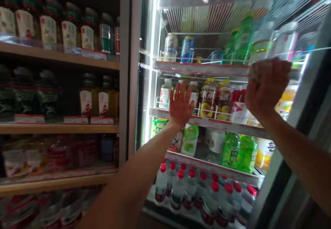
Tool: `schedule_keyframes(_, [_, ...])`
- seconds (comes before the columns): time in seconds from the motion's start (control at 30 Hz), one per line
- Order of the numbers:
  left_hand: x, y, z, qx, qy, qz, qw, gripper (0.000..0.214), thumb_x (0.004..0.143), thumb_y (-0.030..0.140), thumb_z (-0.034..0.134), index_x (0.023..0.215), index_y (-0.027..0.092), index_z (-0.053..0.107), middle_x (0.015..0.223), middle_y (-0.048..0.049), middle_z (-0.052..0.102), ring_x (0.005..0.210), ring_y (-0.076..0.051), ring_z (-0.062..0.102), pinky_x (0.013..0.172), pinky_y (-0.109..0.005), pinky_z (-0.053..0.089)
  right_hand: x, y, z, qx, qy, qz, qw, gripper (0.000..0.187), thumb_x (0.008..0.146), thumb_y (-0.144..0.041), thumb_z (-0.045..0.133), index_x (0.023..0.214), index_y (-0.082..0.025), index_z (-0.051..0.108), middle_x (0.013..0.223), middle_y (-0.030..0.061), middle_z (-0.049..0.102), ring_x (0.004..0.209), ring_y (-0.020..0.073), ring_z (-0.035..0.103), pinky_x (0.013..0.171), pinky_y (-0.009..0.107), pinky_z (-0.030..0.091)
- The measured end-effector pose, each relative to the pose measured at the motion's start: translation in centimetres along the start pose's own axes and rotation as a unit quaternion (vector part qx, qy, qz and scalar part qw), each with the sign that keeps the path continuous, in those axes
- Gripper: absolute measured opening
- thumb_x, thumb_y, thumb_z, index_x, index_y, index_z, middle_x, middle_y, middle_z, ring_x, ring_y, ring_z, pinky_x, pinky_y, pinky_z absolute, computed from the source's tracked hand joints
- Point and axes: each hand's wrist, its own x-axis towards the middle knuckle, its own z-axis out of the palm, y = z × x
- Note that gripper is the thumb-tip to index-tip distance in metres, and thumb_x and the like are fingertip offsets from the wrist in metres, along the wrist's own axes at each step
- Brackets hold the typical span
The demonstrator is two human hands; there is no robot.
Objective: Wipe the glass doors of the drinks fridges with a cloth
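My left hand (pixel 180 104) is stretched out with its fingers spread, palm facing a lit drinks fridge. It is in front of the middle shelf, near the bottles of iced tea (pixel 208 98); whether it touches glass I cannot tell. My right hand (pixel 270 84) is raised higher, at the fridge's right side, and closed like a fist. A pale greyish patch shows at its left edge, but blur hides what it is. Behind it are a red-and-white bottle (pixel 238 105) and, one shelf up, green bottles (pixel 243 39).
Red-capped water bottles (pixel 190 184) fill the fridge bottom. Green drinks bottles (pixel 230 149) stand on the shelf above them. To the left, a wooden shelf unit (pixel 59 128) holds rows of bottles. The fridge's dark right frame (pixel 300 136) runs beside my right forearm.
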Motion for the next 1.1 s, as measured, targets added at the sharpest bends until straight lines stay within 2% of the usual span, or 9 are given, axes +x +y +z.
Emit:
schedule_keyframes(0.13, [0.0,0.1,-0.3,-0.012,-0.022,-0.015,1.000,0.049,0.090,0.033,0.032,0.136,0.016,0.034,0.147,-0.0116,0.030,0.140,-0.023,0.012,0.113,-0.047,0.011,-2.6,-5.9,0.6,0.097,-0.106,-0.088,0.986,0.057,0.083,-0.028,0.041,0.139,-0.023,0.031,0.147,0.0072,0.029,0.136,0.0322,0.020,0.109,0.057,0.019])
schedule_keyframes(0.27, [1.3,2.5,-1.1,-0.108,0.012,-0.011,0.994,0.045,0.091,0.029,0.027,0.134,0.016,0.032,0.145,-0.0109,0.032,0.139,-0.020,0.017,0.113,-0.044,0.017,-2.8,-7.9,1.6,0.146,-0.084,-0.089,0.982,0.071,0.082,-0.026,0.045,0.144,-0.016,0.014,0.148,0.0124,0.026,0.138,0.0305,0.019,0.111,0.055,0.017])
schedule_keyframes(0.43, [3.5,6.9,-0.9,-0.291,0.024,0.073,0.954,0.042,0.093,0.023,0.021,0.132,0.011,0.030,0.133,-0.0128,0.047,0.128,-0.012,0.038,0.108,-0.027,0.033,-2.2,-5.5,1.7,0.215,0.003,-0.119,0.969,0.077,0.083,-0.029,0.043,0.145,-0.019,-0.002,0.152,0.0109,0.013,0.139,0.0236,0.018,0.110,0.047,0.028])
schedule_keyframes(0.53, [4.3,8.3,0.0,-0.258,0.028,0.073,0.963,0.041,0.092,0.028,0.032,0.130,0.012,0.035,0.134,-0.0140,0.045,0.130,-0.018,0.035,0.109,-0.036,0.032,-2.3,-2.3,0.5,0.143,-0.027,-0.152,0.978,0.076,0.083,-0.038,0.044,0.145,-0.020,0.005,0.150,0.0126,0.020,0.137,0.0270,0.024,0.109,0.054,0.023])
schedule_keyframes(0.63, [5.5,8.8,1.2,-0.160,0.045,0.086,0.982,0.042,0.086,0.032,0.049,0.123,0.015,0.044,0.135,-0.0151,0.042,0.132,-0.026,0.031,0.109,-0.047,0.029,-1.5,1.4,-0.9,0.028,-0.025,-0.086,0.996,0.063,0.086,-0.039,0.040,0.142,-0.018,0.021,0.147,0.0146,0.029,0.136,0.0267,0.026,0.109,0.053,0.020])
schedule_keyframes(0.8, [9.5,3.3,0.9,-0.058,0.049,0.112,0.991,0.034,0.085,0.030,0.049,0.118,0.021,0.052,0.140,-0.0104,0.037,0.136,-0.029,0.023,0.109,-0.048,0.028,0.5,5.0,-1.8,-0.079,0.022,0.040,0.996,0.051,0.088,-0.036,0.036,0.134,-0.014,0.038,0.146,0.0165,0.030,0.135,0.0282,0.027,0.108,0.052,0.021])
schedule_keyframes(0.97, [13.0,-8.6,-3.0,0.024,0.109,-0.101,0.989,0.035,0.085,0.022,0.040,0.116,0.010,0.050,0.129,-0.0185,0.047,0.128,-0.030,0.036,0.109,-0.054,0.025,0.6,4.9,-1.6,-0.113,0.030,0.093,0.989,0.050,0.089,-0.038,0.034,0.132,-0.014,0.042,0.144,0.0165,0.033,0.134,0.0319,0.028,0.105,0.057,0.023])
schedule_keyframes(1.03, [13.6,-9.6,-3.3,0.040,0.127,-0.147,0.980,0.037,0.083,0.020,0.040,0.116,0.005,0.049,0.128,-0.0226,0.047,0.126,-0.032,0.037,0.108,-0.056,0.024,0.5,4.7,-1.4,-0.128,0.026,0.088,0.987,0.050,0.090,-0.040,0.033,0.132,-0.015,0.042,0.145,0.0162,0.032,0.135,0.0328,0.026,0.104,0.059,0.023])
schedule_keyframes(1.1, [13.7,-7.1,-2.3,0.040,0.117,-0.125,0.984,0.035,0.083,0.021,0.041,0.115,0.008,0.052,0.129,-0.0197,0.048,0.127,-0.031,0.037,0.109,-0.053,0.024,0.6,4.7,-1.2,-0.135,0.024,0.081,0.987,0.052,0.090,-0.042,0.032,0.133,-0.015,0.041,0.145,0.0165,0.030,0.135,0.0330,0.024,0.103,0.059,0.023])
